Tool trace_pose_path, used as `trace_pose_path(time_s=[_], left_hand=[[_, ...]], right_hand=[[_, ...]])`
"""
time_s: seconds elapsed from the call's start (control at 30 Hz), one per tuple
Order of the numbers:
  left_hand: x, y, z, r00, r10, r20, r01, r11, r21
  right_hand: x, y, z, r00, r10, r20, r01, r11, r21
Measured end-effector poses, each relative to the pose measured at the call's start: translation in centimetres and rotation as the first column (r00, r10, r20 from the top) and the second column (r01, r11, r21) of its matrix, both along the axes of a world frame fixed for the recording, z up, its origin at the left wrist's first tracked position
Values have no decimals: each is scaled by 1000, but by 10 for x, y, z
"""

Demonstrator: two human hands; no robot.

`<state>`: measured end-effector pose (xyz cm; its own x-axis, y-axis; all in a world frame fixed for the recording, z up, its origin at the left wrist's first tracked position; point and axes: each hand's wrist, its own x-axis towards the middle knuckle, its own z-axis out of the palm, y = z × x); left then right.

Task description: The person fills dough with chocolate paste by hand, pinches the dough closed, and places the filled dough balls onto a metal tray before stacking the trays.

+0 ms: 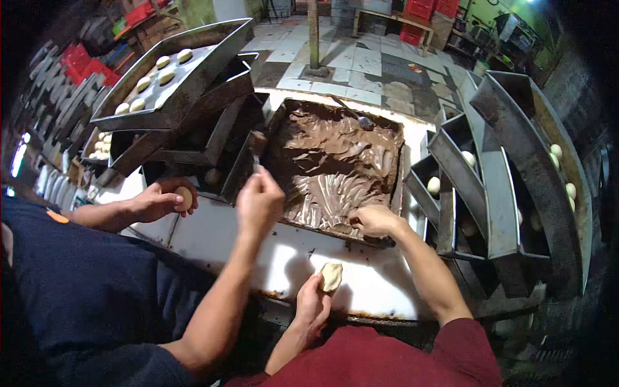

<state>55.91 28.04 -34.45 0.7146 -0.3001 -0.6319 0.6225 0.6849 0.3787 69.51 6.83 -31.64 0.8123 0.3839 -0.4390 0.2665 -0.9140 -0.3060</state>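
Observation:
My left hand (312, 306) grips a flattened piece of pale dough (332, 277) over the white tabletop, near its front edge. At the front right of a big rectangular tray (401, 187) of brown, chocolate-like paste (342, 145), my right hand (377, 221) is closed with its fingers down at the paste. Whatever it holds is hidden by the fingers. Broad scrape marks fan out across the paste beside it. A dark lump or tool end (365, 122) lies at the tray's far edge.
At my left, a co-worker's hand (171, 197) holds a dough ball (185, 198); their other hand (260, 197) grips a spatula-like tool (257, 145). Stacked metal pans (187, 106) with dough balls stand at the left, and more metal pans (522, 135) rise at the right.

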Motion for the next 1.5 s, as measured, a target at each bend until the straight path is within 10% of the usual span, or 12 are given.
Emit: trace_pose_path(time_s=[0.17, 0.33, 0.47, 0.57, 0.73, 0.87, 0.97, 1.07, 1.2, 1.27, 1.33, 1.5], left_hand=[[-2, -30, 3, 982, 183, 47, -164, 950, -265], [-17, -51, 35, 961, 254, 106, -128, 753, -645], [-68, -60, 54, 893, 391, 221, -193, 778, -597], [-110, -58, 64, 797, 349, 493, -232, 930, -284], [-180, -75, 78, 829, 305, 468, -254, 952, -172], [-223, -93, 53, 871, 257, 419, -124, 939, -320], [-259, -111, 44, 927, 24, 375, 32, 989, -142], [-290, -134, 19, 976, -7, 216, -24, 990, 139], [-325, -176, -30, 994, -2, 111, 28, 971, -236], [-352, -214, -9, 992, -49, 118, 85, 943, -321], [-376, -242, 17, 888, -360, 287, 281, 917, 284], [-378, -320, -18, 712, -517, 475, 433, 856, 283]], right_hand=[[-96, 0, 34, 880, -469, 70, 330, 711, 621], [-177, 11, -29, 617, -592, 518, -90, 601, 794], [-177, -32, -67, 450, -591, 670, -126, 701, 702], [-181, -44, -102, 419, -829, 369, 297, 510, 807], [-211, -41, -91, 454, -715, 532, 165, 654, 738], [-289, -38, -13, 880, -430, -200, 337, 271, 902], [-334, -53, 7, 806, 32, -591, 585, 114, 803], [-394, -78, 17, 981, -73, 178, -104, 576, 810], [-481, -114, -8, 605, 13, 796, -434, 844, 316], [-508, -147, -6, 797, -125, 591, -190, 878, 440], [-519, -184, 21, 952, -294, 87, 185, 776, 603], [-548, -262, -24, 833, -553, -7, 356, 526, 772]])
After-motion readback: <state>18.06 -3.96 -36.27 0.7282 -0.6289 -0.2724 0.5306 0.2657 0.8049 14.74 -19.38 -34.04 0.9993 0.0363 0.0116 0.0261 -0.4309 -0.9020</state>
